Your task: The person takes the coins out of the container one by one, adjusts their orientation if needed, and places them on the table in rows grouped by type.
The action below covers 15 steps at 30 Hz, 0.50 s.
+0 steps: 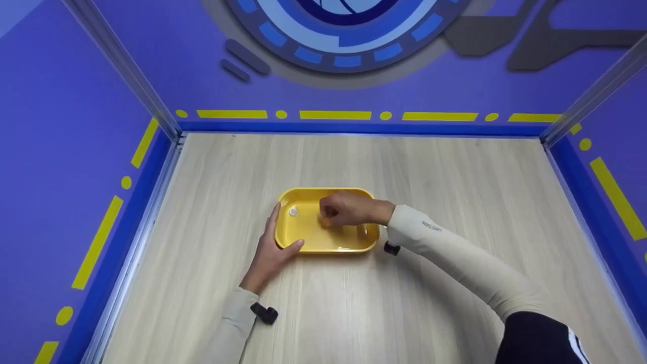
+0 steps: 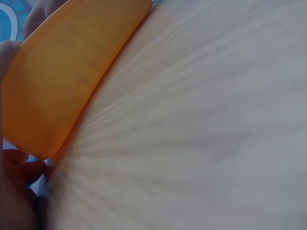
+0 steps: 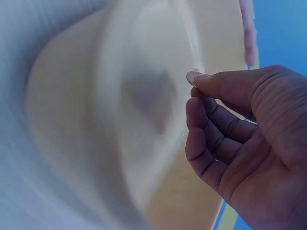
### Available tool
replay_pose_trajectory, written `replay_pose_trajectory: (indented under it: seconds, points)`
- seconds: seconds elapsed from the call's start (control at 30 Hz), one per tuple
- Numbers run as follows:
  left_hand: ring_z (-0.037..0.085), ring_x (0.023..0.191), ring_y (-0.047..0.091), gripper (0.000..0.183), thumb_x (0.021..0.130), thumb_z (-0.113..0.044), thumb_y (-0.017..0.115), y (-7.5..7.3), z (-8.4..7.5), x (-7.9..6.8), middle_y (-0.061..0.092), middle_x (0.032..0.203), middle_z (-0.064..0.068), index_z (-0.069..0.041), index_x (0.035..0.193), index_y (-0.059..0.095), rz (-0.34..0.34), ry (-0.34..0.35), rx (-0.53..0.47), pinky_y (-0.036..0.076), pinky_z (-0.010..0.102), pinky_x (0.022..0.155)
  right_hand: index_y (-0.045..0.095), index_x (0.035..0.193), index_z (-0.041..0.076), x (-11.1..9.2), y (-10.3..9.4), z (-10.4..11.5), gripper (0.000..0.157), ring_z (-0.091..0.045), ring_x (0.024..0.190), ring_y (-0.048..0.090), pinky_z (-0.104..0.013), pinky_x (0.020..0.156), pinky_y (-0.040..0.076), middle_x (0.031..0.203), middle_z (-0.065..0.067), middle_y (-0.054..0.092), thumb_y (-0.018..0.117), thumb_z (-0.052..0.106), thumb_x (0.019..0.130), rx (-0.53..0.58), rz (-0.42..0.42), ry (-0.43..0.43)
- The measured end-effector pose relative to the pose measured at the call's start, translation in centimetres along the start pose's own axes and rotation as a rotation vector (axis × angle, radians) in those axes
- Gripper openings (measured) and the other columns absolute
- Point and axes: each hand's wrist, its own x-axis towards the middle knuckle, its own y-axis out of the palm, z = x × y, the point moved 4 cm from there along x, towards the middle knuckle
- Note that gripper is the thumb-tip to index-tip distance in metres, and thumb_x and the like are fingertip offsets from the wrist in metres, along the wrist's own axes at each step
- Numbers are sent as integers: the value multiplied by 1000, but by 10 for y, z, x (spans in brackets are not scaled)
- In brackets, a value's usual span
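A yellow oblong tray with rounded corners stands on the tabletop. My left hand holds its left end, with the fingers along the outer wall and the thumb at the near rim. In the left wrist view, fingertips touch the lower edge of the tray. Inside the tray, at the left, lies a small whitish round thing. My right hand is over the tray's inside, fingers curled. In the right wrist view, its thumb meets the index finger; whether something tiny sits between them cannot be made out.
Light wood-grain tabletop surrounds the tray. Blue-purple panels with yellow dashes, such as the back wall, bound it at the back and sides. Each wrist carries a small black device, the left device showing most plainly.
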Motion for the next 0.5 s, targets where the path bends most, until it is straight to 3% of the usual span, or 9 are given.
replay_pose_trajectory:
  seconds: [0.2, 0.5]
  points:
    - [26, 124, 64, 113, 92, -32, 89, -2, 1, 0, 46, 171, 9, -31, 179, 16, -10, 8, -1, 50, 48, 106, 71, 99, 8, -17, -6, -5, 8, -13, 81, 58, -29, 75, 51, 90, 0, 68, 78, 4, 99, 8, -71, -1]
    - [27, 127, 63, 114, 92, -34, 89, 1, 1, 1, 48, 169, 11, -32, 179, 15, -5, 2, -9, 49, 50, 109, 71, 99, 7, -46, -14, -12, 7, -13, 82, 62, -28, 74, 51, 90, -1, 71, 75, 1, 100, 156, -139, 2]
